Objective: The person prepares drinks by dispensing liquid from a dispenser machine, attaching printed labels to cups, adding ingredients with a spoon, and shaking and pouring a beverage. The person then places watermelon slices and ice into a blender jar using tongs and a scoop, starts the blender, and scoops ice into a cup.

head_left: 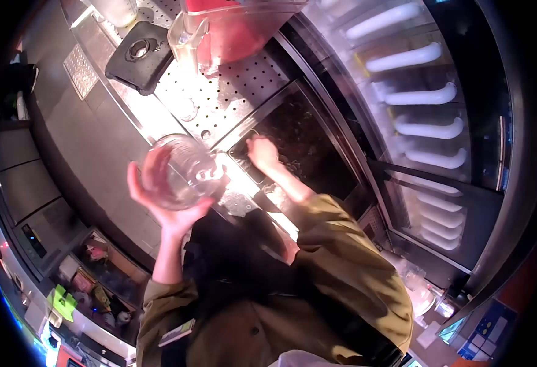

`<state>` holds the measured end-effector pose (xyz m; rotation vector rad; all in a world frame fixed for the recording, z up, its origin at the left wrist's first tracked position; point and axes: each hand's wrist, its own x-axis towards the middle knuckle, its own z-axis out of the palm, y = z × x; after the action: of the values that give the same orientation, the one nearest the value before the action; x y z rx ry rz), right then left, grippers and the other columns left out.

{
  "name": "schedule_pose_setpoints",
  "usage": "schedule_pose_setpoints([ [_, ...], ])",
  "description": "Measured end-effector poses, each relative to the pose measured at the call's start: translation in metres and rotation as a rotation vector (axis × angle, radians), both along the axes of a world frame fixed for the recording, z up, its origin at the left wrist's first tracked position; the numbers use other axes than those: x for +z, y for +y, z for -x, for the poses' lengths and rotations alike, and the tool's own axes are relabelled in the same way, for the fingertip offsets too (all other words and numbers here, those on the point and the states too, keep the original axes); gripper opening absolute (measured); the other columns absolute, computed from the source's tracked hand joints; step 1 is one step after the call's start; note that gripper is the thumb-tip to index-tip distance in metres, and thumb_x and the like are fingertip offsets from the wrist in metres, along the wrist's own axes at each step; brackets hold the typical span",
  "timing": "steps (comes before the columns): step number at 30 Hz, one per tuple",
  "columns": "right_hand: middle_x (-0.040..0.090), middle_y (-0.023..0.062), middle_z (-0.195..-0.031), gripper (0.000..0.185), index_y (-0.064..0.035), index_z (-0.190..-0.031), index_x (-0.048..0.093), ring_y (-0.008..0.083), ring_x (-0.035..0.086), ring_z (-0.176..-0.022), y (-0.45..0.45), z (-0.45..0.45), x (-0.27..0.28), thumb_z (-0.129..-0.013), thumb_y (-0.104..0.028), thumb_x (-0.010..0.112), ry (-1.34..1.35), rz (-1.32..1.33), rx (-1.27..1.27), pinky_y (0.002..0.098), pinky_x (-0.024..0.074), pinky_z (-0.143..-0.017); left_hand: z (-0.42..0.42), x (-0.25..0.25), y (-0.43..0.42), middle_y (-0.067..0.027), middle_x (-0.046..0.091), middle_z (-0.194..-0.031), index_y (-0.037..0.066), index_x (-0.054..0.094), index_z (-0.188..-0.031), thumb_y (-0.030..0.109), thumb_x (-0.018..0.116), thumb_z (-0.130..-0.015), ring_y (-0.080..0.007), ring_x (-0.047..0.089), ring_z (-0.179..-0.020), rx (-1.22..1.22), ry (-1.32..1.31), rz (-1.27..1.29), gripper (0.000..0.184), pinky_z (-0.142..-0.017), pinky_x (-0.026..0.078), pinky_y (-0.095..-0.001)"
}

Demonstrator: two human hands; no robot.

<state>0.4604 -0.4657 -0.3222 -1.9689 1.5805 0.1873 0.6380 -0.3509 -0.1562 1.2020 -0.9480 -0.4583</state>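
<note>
My left hand [172,205] is wrapped round a clear, round container [190,170], tilted so that its circular end shows. Light glares off its side, and its exact kind is hard to tell. My right hand [262,153] is over the near left corner of a dark square basin [317,144] with a metal rim. Its fingers are curled in, and what they hold, if anything, is hidden. Shiny lumps that look like ice lie in the basin.
A perforated metal counter [244,92] carries a clear pitcher [186,46] by something red, and a black square lid-like piece [139,54]. Several white curved handles [412,58] line the right side. Grey floor [91,147] runs along the left, with an open box [112,269] of items.
</note>
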Motion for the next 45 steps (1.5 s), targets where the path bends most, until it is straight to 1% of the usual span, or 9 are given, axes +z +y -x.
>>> schedule_pose_setpoints([
  [3, 0.065, 0.0106, -0.084, 0.018, -0.0078, -0.076, 0.065, 0.0225, 0.064, -0.073, 0.005, -0.011, -0.112, -0.076, -0.018, 0.051, 0.501, -0.010, 0.220, 0.0368, 0.0484, -0.049, -0.010, 0.012, 0.020, -0.0187, 0.039, -0.122, 0.012, 0.004, -0.135, 0.042, 0.079, -0.057, -0.0299, 0.043, -0.112, 0.090, -0.029, -0.032, 0.112, -0.095, 0.034, -0.0438],
  [8, 0.065, 0.0009, -0.075, 0.013, -0.0173, -0.079, 0.068, 0.0160, 0.059, -0.061, 0.013, -0.009, -0.105, -0.072, -0.018, 0.056, 0.646, -0.034, 0.573, 0.0347, 0.0372, -0.036, -0.024, 0.015, 0.048, -0.0173, 0.040, -0.122, 0.004, 0.012, -0.134, 0.051, 0.076, -0.056, -0.0289, 0.043, -0.113, 0.143, -0.111, -0.087, 0.111, -0.095, 0.034, -0.0423],
  [12, 0.063, 0.0169, -0.073, 0.025, -0.0060, -0.075, 0.067, 0.0283, 0.063, -0.067, 0.002, 0.043, 0.072, -0.075, -0.024, 0.050, 0.398, -0.118, 0.121, 0.0391, 0.0500, -0.060, -0.047, 0.002, 0.062, -0.0181, 0.039, -0.123, 0.003, 0.011, -0.134, 0.049, 0.077, -0.057, -0.0301, 0.042, -0.114, 0.146, -0.107, -0.150, 0.111, -0.097, 0.032, -0.0419],
  [13, 0.061, 0.0199, -0.070, 0.026, -0.0045, -0.074, 0.066, 0.0329, 0.061, -0.066, 0.006, 0.091, 0.047, -0.076, -0.024, 0.050, 0.421, 0.137, 0.375, 0.0413, 0.0484, -0.059, -0.051, -0.004, 0.065, -0.0185, 0.040, -0.124, 0.002, 0.012, -0.135, 0.051, 0.076, -0.056, -0.0306, 0.041, -0.115, 0.181, -0.093, -0.166, 0.112, -0.098, 0.031, -0.0419],
  [16, 0.059, 0.0217, -0.068, 0.037, -0.0003, -0.078, 0.064, 0.0341, 0.060, -0.065, 0.015, 0.181, -0.050, -0.082, -0.033, 0.046, 0.089, 0.182, -0.720, 0.0412, 0.0469, -0.057, -0.057, -0.015, 0.069, -0.0189, 0.041, -0.122, 0.001, 0.012, -0.135, 0.050, 0.078, -0.055, -0.0312, 0.042, -0.114, 0.268, -0.081, -0.233, 0.114, -0.098, 0.031, -0.0413],
  [29, 0.059, 0.0149, -0.065, 0.033, 0.0000, -0.076, 0.062, 0.0257, 0.058, -0.058, -0.063, 0.153, -0.260, -0.083, -0.028, 0.045, 0.316, 0.119, -0.476, 0.0362, 0.0449, -0.052, -0.072, -0.036, 0.079, -0.0233, 0.039, -0.120, 0.000, 0.012, -0.134, 0.058, 0.071, -0.057, -0.0342, 0.044, -0.109, 0.382, -0.493, -0.406, 0.113, -0.091, 0.036, -0.0456],
  [35, 0.059, 0.0117, -0.064, 0.031, 0.0001, -0.076, 0.061, 0.0219, 0.057, -0.054, -0.034, 0.157, -0.236, -0.084, -0.025, 0.045, 0.090, 0.056, -0.395, 0.0339, 0.0439, -0.049, -0.066, 0.007, 0.029, -0.0232, 0.043, -0.118, -0.003, 0.028, -0.126, 0.033, 0.081, -0.051, -0.0347, 0.048, -0.104, 0.014, -0.492, -0.390, 0.099, -0.088, 0.040, -0.0449],
  [40, 0.059, 0.0091, -0.062, 0.029, 0.0002, -0.075, 0.060, 0.0186, 0.056, -0.051, -0.026, 0.189, -0.230, -0.085, -0.023, 0.045, -0.325, 0.041, -0.292, 0.0320, 0.0431, -0.048, -0.061, 0.047, -0.027, -0.0225, 0.049, -0.108, 0.000, 0.046, -0.116, 0.044, 0.067, -0.061, -0.0381, 0.050, -0.097, -0.298, -1.247, -0.296, 0.074, -0.084, 0.042, -0.0432],
  [45, 0.054, 0.0024, -0.062, 0.020, -0.0019, -0.074, 0.059, 0.0097, 0.051, -0.051, -0.025, 0.188, -0.017, -0.082, -0.012, 0.044, -0.591, -0.235, -0.504, 0.0244, 0.0403, -0.044, -0.023, 0.039, -0.078, -0.0164, 0.047, -0.106, 0.005, 0.036, -0.125, 0.035, 0.069, -0.057, -0.0314, 0.046, -0.100, -0.559, -1.510, -0.233, 0.081, -0.087, 0.039, -0.0411],
])
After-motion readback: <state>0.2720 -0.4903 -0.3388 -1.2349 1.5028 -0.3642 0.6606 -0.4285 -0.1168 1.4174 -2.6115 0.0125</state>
